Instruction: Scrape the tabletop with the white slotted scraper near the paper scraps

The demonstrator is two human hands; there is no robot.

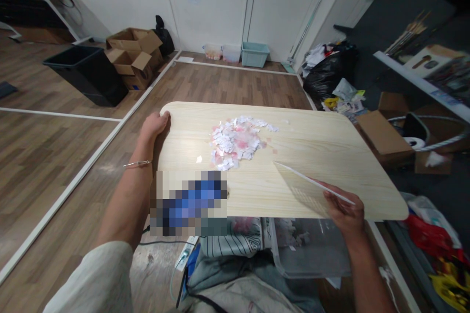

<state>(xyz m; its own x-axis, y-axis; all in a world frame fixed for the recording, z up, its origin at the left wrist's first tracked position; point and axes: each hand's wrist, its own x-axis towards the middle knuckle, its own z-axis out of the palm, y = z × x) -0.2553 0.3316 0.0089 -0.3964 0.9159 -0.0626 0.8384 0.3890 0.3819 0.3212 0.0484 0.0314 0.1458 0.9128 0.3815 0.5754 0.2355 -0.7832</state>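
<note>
My left hand (157, 122) grips the far left corner of a small light-wood table (316, 132), its thumb side showing and its other fingers mostly hidden. In my right hand (345, 208) is a thin white flat piece (306, 178), seen nearly edge-on. It slants above the right half of the table, its far end close to the surface, with a shadow beneath. A pile of torn white and pink paper scraps (237, 142) lies mid-table, left of the white piece and apart from it. One loose scrap (199, 159) lies left of the pile.
A pixelated blue object (194, 200) is at the table's near left edge. Below the near edge sits a clear plastic bin (312, 264) with scraps inside. A black bin (88, 73) and cardboard boxes (134, 58) stand left; an open carton (385, 132) is at right.
</note>
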